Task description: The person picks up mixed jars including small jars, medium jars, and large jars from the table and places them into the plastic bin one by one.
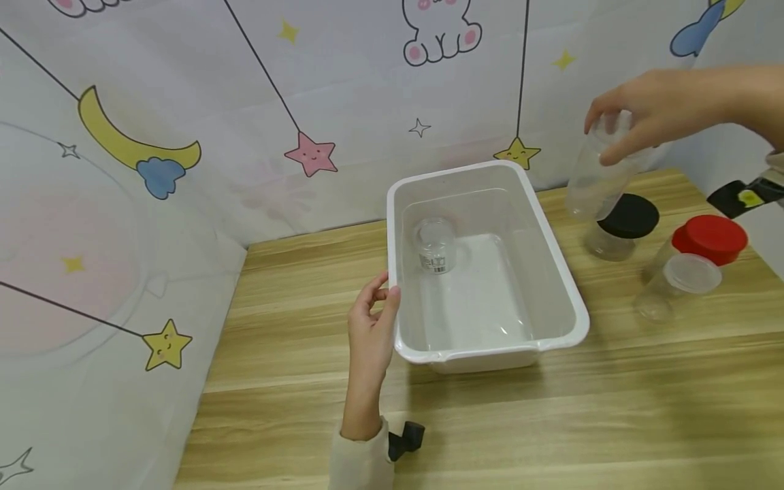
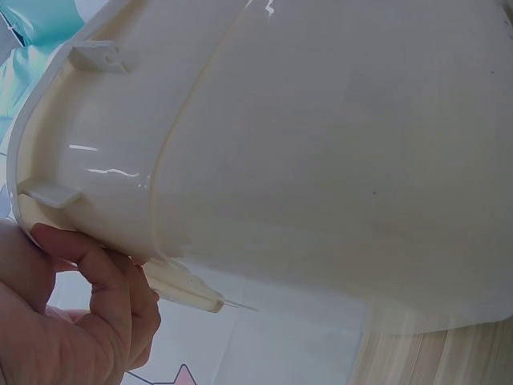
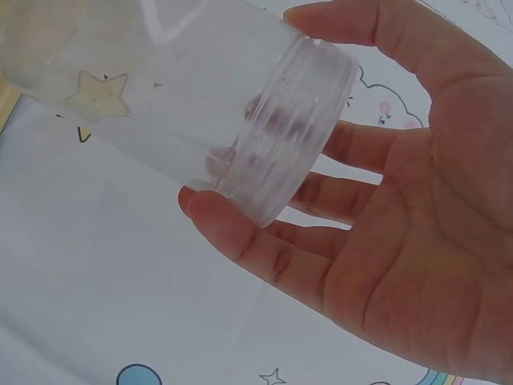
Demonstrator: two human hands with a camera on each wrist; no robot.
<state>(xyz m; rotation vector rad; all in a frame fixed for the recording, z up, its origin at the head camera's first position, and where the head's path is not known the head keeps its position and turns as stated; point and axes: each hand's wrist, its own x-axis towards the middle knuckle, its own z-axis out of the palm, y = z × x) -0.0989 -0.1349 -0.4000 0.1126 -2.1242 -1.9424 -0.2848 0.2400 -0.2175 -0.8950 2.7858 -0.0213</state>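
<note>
A white plastic basin stands on the wooden table, its left rim pinched between the thumb and fingers of my left hand. The left wrist view shows the basin's outer wall close up, with the fingers curled at the rim. Inside the basin, a clear jar with a printed label is near the left wall. At the right, my right hand holds another clear jar by its lid end, tilted and raised. In the right wrist view, fingers and thumb spread round its ridged clear lid.
Right of the basin stand a black-lidded jar, a red-lidded jar and a jar with a translucent lid. A patterned white cloth hangs behind the wooden table and along its left side.
</note>
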